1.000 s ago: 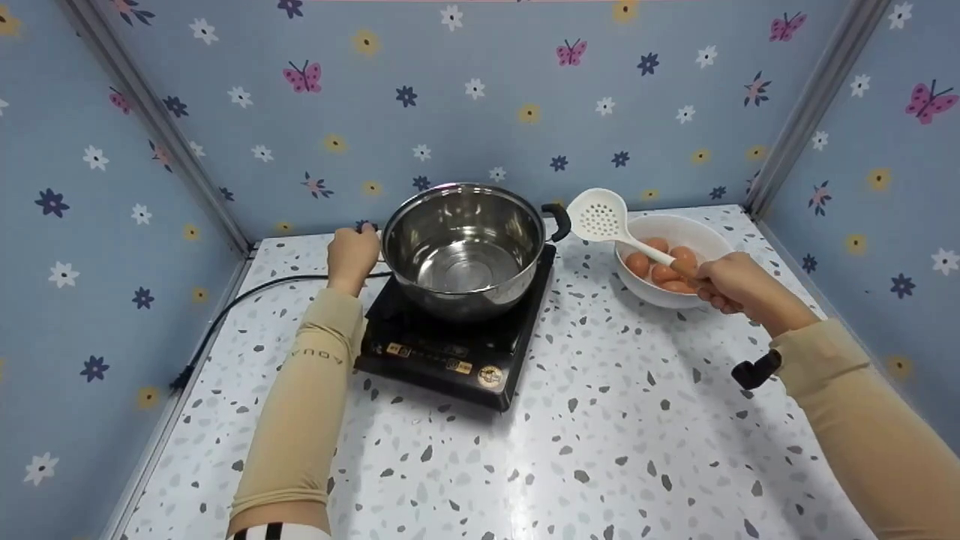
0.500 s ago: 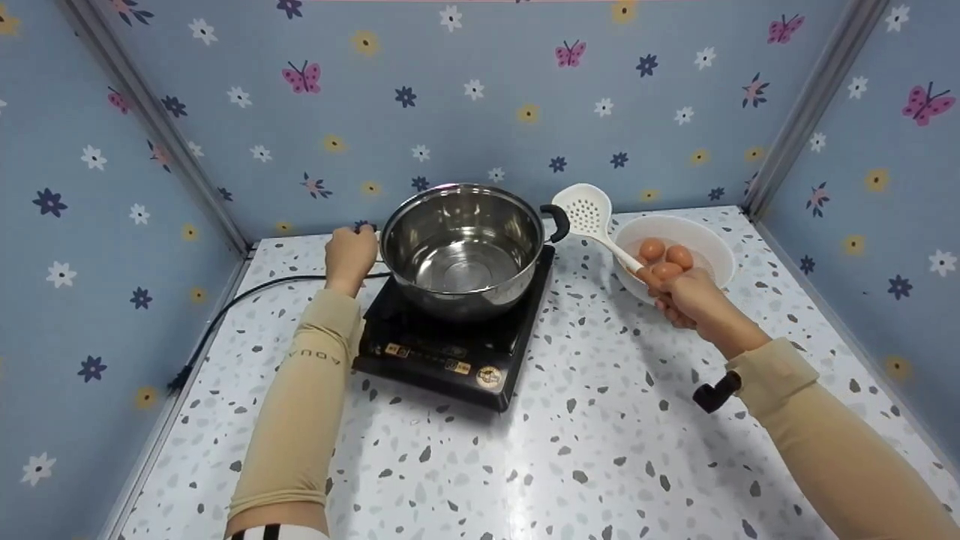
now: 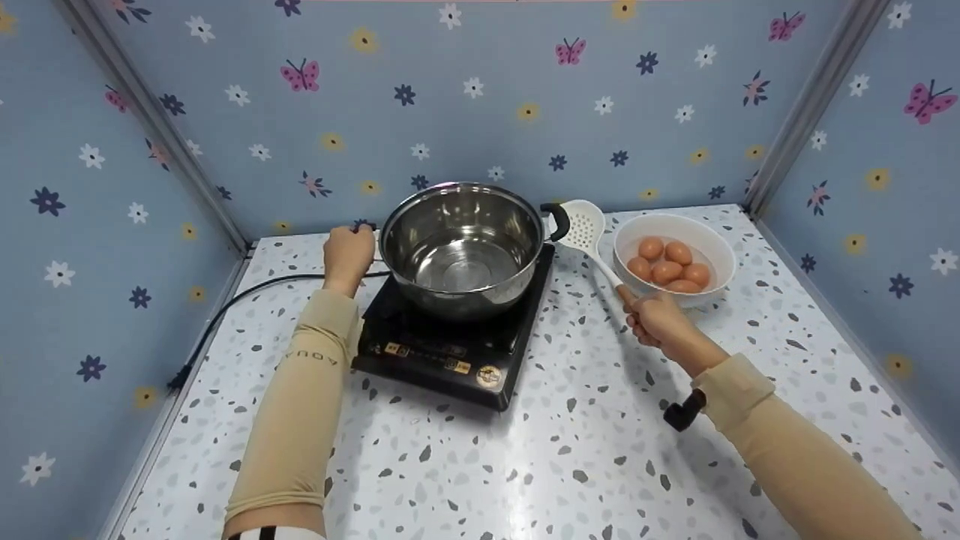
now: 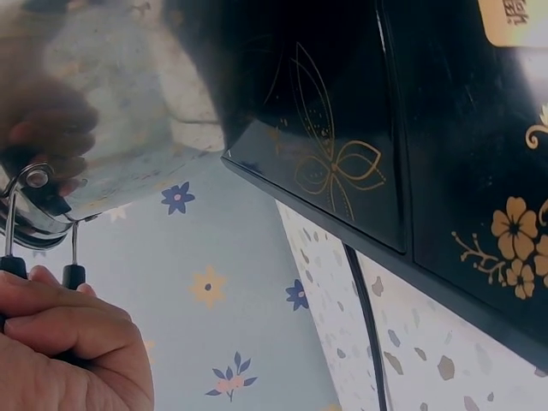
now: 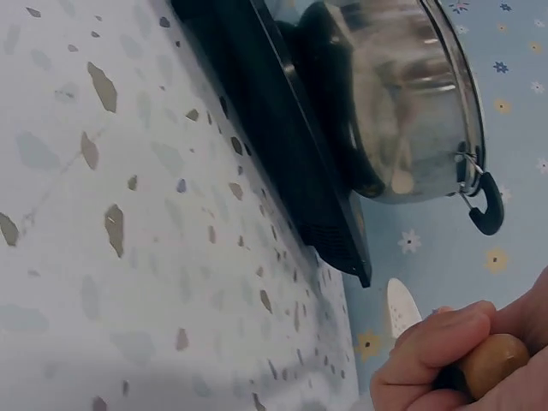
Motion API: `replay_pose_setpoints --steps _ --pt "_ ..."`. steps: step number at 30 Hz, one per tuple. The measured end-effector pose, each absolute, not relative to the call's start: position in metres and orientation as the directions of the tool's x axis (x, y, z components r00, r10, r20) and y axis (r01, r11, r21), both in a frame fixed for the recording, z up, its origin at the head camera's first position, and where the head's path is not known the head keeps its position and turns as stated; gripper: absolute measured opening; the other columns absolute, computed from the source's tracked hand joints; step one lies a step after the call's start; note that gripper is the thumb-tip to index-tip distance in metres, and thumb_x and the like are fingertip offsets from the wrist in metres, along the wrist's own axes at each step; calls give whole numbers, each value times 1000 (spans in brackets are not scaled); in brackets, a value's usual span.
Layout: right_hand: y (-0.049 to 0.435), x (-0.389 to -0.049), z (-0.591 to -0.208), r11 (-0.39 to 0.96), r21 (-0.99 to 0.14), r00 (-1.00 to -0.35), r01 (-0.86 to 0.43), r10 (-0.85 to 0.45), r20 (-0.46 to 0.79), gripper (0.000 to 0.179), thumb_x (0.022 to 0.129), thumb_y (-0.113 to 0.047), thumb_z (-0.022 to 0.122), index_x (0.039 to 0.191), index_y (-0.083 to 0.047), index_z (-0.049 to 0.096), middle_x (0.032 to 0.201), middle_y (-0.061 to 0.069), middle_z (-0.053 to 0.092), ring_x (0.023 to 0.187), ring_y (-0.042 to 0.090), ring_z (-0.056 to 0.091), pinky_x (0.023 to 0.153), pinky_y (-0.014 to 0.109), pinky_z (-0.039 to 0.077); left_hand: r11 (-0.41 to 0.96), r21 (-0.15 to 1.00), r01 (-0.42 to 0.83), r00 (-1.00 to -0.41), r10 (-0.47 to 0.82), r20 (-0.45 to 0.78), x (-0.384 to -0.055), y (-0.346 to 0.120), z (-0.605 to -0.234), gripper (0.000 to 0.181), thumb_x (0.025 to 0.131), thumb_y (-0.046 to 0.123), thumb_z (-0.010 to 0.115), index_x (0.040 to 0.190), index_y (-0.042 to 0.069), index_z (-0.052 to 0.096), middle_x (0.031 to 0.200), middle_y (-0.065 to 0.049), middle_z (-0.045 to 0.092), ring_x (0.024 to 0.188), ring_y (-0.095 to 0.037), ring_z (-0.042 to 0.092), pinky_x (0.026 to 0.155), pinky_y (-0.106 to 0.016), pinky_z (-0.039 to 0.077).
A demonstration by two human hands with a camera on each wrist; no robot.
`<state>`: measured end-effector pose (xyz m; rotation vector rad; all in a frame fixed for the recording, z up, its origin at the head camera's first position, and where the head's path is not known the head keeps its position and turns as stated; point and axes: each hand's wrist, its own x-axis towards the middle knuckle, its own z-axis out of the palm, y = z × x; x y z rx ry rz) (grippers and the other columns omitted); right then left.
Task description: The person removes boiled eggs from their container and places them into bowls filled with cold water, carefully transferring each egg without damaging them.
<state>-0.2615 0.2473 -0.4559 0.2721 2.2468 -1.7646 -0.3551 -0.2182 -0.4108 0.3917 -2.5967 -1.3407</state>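
Observation:
My left hand [image 3: 349, 256] grips the left handle of a steel pot [image 3: 459, 289]; in the left wrist view the fingers [image 4: 77, 334] curl around its black handle. Inside the pot there seems to be clear liquid. With my right hand [image 3: 661, 322] I hold a white skimmer [image 3: 581, 223] by its wooden handle [image 5: 497, 364]. The skimmer's perforated head lies just right of the pot, partly behind its right black handle [image 3: 556, 222]. Behind my right hand sits a white bowl [image 3: 724, 262] with several brown eggs [image 3: 666, 271] in it.
Under the pot is a black induction cooker [image 3: 435, 375] on a speckled white table [image 3: 600, 450]. A black power cord [image 3: 255, 289] runs left from the cooker. Flower-patterned panels [image 3: 480, 90] wall in the back and sides.
My right hand has moved left and toward the front with the skimmer, away from over the bowl, so more eggs show. The left hand keeps its grip on the pot handle.

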Motion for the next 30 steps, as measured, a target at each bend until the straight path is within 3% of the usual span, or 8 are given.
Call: replay_pose_setpoints --steps 6,16,24,27,30 --pt "240 -262 -470 160 -925 -938 344 12 -347 28 117 -24 43 99 -5 55 69 -4 54 52 2 46 49 19 39 525 838 -148 -947 -319 33 -351 -220 -408 39 111 28 41 77 14 52 60 6 51 58 -15 54 62 -32 45" --pt "233 -261 -491 133 -903 -913 408 49 -405 23 109 -5 33 108 2 55 69 -4 54 54 4 47 50 19 40 405 895 -187 -949 -311 -58 -350 -220 -407 32 114 32 41 89 14 52 63 4 50 53 -9 49 56 -25 46" --pt "231 -260 -500 163 -892 -906 421 46 -420 24 111 -8 36 106 4 57 68 -2 55 55 5 49 52 21 43 370 914 -168 -953 -298 -55 -346 -220 -408 31 112 31 42 92 12 55 61 5 54 46 -7 50 47 -22 44" --pt "231 -259 -504 204 -890 -910 408 20 -413 26 113 -10 36 117 8 54 69 -1 57 56 5 52 54 21 46 386 909 -160 -955 -295 -43 -344 -219 -409 37 113 36 41 104 6 61 66 3 57 45 -5 52 48 -22 46" --pt "230 -258 -508 234 -892 -918 387 1 -398 30 114 -12 38 134 10 46 72 1 61 56 6 57 55 22 51 410 897 -167 -952 -304 -38 -340 -218 -411 51 115 43 36 126 0 63 76 -3 61 48 -6 55 52 -22 49"
